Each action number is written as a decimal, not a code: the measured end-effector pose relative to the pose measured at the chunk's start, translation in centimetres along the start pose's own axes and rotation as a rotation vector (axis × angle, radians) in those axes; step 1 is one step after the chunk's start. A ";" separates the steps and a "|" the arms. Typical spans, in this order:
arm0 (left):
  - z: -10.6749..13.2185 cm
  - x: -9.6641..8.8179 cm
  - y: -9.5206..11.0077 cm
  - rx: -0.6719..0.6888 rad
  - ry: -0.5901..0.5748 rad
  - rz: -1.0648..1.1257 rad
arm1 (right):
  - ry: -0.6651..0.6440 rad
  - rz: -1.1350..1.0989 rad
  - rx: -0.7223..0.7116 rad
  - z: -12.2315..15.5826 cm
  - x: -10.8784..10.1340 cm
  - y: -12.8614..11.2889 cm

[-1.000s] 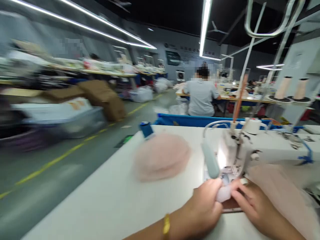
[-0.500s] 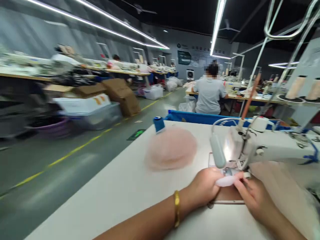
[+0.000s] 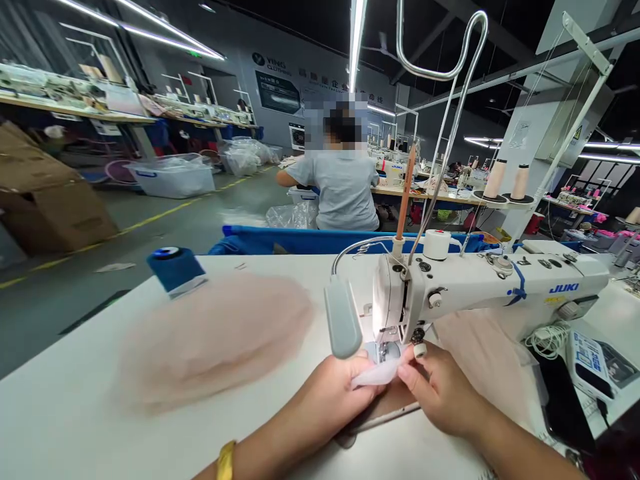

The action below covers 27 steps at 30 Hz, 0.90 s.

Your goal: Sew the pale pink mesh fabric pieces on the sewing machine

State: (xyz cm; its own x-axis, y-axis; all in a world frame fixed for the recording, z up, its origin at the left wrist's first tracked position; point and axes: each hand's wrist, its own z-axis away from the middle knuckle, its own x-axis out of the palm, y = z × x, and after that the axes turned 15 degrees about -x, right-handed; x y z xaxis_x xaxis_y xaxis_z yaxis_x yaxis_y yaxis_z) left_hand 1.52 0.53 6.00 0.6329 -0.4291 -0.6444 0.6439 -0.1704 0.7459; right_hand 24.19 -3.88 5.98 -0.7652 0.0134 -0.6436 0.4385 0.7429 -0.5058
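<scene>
A white sewing machine (image 3: 465,277) stands on the table in front of me. Just below its needle, a piece of sheer pale fabric (image 3: 375,377) is stretched between my two hands. My left hand (image 3: 337,390), a gold bracelet at the wrist, grips the left end of it. Thumb and fingers of my right hand (image 3: 440,390) pinch the right end, close to the presser foot (image 3: 384,352). More sheer pink fabric (image 3: 483,357) lies under the machine arm to the right. A separate heap of pink fabric (image 3: 215,340) rests on the table at left.
A blue thread cone (image 3: 176,270) sits at the table's far left edge. A grey lamp head (image 3: 343,320) hangs left of the needle. A dark phone (image 3: 565,403) and coiled white cable (image 3: 547,340) lie at right. A seated person (image 3: 343,183) works ahead, back turned.
The view has swung to the right, so the machine and hands appear further left and the phone has come into sight. Both hands keep hold of the fabric at the needle.
</scene>
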 end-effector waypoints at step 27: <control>0.0 2.3 -4.3 0.575 0.411 -0.335 | -0.402 0.320 -0.057 0.8 -0.9 -0.3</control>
State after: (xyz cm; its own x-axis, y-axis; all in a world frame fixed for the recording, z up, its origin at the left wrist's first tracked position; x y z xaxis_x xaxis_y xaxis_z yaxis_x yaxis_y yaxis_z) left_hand 0.26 0.29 1.28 0.6251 0.0700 -0.7774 0.5759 -0.7136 0.3988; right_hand 25.09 -4.67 6.24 -0.3500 -0.0037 -0.9367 0.5860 0.7793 -0.2221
